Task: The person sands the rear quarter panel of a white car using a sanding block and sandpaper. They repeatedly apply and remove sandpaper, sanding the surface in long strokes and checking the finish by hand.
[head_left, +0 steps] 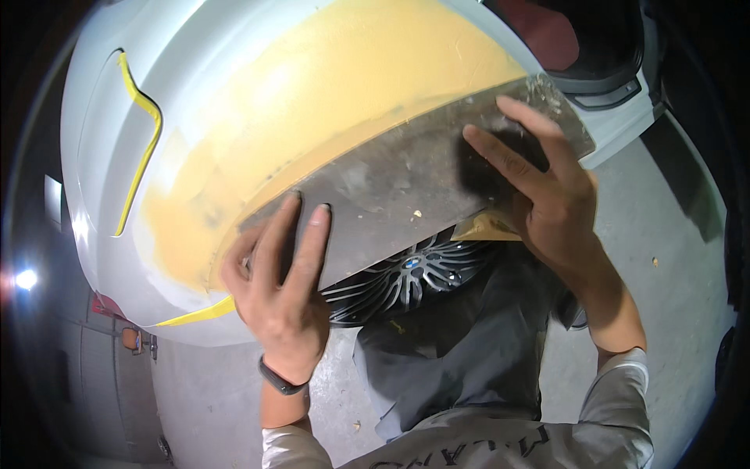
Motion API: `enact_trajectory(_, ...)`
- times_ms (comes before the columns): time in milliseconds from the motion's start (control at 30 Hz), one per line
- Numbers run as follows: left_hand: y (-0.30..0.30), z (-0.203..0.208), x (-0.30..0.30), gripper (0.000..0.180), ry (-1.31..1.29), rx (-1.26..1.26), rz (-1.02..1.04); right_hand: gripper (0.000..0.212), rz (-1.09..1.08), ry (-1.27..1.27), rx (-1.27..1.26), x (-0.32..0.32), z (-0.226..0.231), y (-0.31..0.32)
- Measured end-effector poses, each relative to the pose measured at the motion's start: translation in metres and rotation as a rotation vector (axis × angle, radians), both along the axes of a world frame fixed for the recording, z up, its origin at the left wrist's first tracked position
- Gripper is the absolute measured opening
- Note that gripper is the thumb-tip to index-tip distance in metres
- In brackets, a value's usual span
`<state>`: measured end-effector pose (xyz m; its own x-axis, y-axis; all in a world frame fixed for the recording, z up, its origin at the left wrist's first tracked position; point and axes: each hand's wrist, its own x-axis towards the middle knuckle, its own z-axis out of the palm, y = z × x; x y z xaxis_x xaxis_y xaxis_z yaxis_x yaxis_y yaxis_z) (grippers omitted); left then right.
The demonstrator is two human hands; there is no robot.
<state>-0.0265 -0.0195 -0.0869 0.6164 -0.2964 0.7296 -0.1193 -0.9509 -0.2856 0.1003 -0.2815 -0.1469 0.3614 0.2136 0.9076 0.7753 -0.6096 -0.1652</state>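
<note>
Grey sheet (383, 191): mid-frame, slanting from centre left to upper right, bowed, upper edge following the lower border of the yellow-orange coating (312, 86). Scuffed face, pale specks, chipped toward the upper-right end.

Left hand (281, 289): grip grasping the sheet's left end, two fingers flat on the face, thumb hidden. Right hand (558, 195): grip grasping the right end, two fingers spread on the face, thumb hidden too.

Coating sits on a white car panel (176, 51), upper left to top centre. Wheel arch holds a dark multi-spoke wheel (406, 273), centre; sheet's lower edge crosses in front of it. Tan piece (484, 227) peeks out under that edge, just left of right hand; can't tell what.

Edges: sheet's right corner runs past the right fingertips. Yellow strip (142, 173) bends down the panel at left; another (195, 315) by left hand.

Room: grey floor (680, 305) spreads right of the right forearm, more at lower left. Dark trousers (461, 344) fill the space below the wheel.
</note>
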Motion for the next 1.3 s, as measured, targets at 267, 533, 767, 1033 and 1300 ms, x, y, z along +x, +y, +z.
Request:
enact_trajectory(267,0.034,0.102,0.039,0.067,0.012,-0.047,-0.055,0.049,-0.055,-0.171,-0.148,0.042,0.113,0.008)
enact_trajectory(533,0.042,0.108,0.052,0.074,0.043,-0.176,-0.017,0.041,-0.013,0.103,-0.253,0.034,0.144,0.007)
enact_trajectory(767,0.039,0.084,0.046,0.079,-0.014,-0.079,0.000,0.044,0.050,-0.001,-0.136,0.030,0.110,0.010)
enact_trajectory(1033,0.029,0.018,0.034,0.054,-0.149,-0.006,0.028,0.070,0.024,0.009,0.059,0.037,0.017,0.024)
enact_trajectory(1300,0.020,-0.036,0.016,0.043,-0.105,-0.006,-0.016,0.071,0.034,0.021,0.044,0.014,-0.037,0.023)
